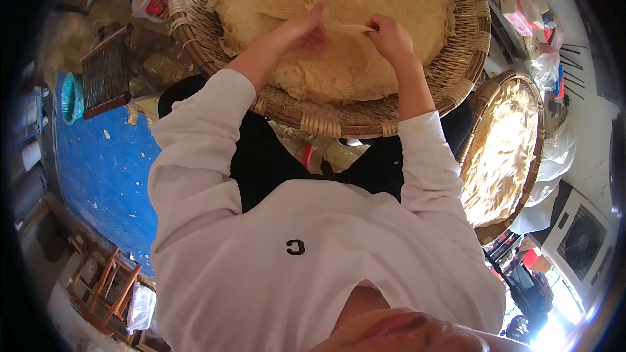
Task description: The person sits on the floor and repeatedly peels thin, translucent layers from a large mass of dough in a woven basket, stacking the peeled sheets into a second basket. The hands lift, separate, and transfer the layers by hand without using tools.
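Note:
A round, shallow wicker basket (320,126) rests across my knees. On it lies a stack of thin, pale yellow, ragged-edged sheets (332,78) of a material I cannot name for sure. My right hand (391,34) pinches the lifted edge of the top sheet between thumb and fingers. Over the left part of the stack, my left hand (309,27) is turned with its palm toward the sheet; the palm looks reddish, and whether its fingers hold anything cannot be made out. A fold of the sheet stretches between the two hands.
A second wicker basket (535,156) with pale sheets leans at the right. At the left are a dark slatted stool or rack (105,73), a teal bin (72,98) and a blue floor area (112,166). Wooden stools (110,288) stand lower left. Boxes and plastic bags lie upper right.

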Demonstrator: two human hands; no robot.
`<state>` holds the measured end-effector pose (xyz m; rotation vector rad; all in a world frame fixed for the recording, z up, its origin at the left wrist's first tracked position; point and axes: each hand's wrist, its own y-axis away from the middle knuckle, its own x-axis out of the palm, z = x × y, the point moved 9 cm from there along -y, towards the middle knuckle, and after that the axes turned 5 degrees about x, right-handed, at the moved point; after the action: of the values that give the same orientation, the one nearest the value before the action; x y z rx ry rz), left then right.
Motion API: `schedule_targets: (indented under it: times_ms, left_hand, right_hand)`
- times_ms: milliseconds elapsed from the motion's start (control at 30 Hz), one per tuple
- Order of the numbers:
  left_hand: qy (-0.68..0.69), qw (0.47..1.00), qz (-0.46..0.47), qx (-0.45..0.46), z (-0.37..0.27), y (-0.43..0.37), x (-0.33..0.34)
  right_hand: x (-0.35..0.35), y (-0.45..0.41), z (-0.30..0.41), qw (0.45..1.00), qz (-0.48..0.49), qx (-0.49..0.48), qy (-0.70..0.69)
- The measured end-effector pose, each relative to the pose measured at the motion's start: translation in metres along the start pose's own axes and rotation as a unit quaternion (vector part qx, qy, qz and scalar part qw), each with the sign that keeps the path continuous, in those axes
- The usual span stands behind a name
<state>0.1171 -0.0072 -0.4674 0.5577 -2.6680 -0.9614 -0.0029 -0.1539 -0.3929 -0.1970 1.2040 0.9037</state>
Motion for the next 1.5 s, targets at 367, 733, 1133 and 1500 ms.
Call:
schedule_targets:
  times_ms: [367,733,1133,1500]
  left_hand:
    - [-0.436,0.812,-0.184,0.343,-0.057,-0.016,-0.051]
    - [-0.358,0.892,-0.161,0.225,-0.071,-0.006,-0.071]
    - [-0.582,0.748,-0.074,0.311,-0.05,-0.019,-0.017]
    - [-0.275,0.858,-0.1,0.422,-0.071,-0.02,-0.015]
  right_hand:
    - [0.005,-0.015,-0.025,0.996,-0.04,0.034,-0.074]
    - [0.0,-0.014,-0.03,0.994,-0.049,0.069,-0.074]
    - [0.01,-0.016,-0.029,0.985,0.022,0.08,-0.148]
    - [0.042,0.008,-0.023,0.97,0.154,0.039,0.182]
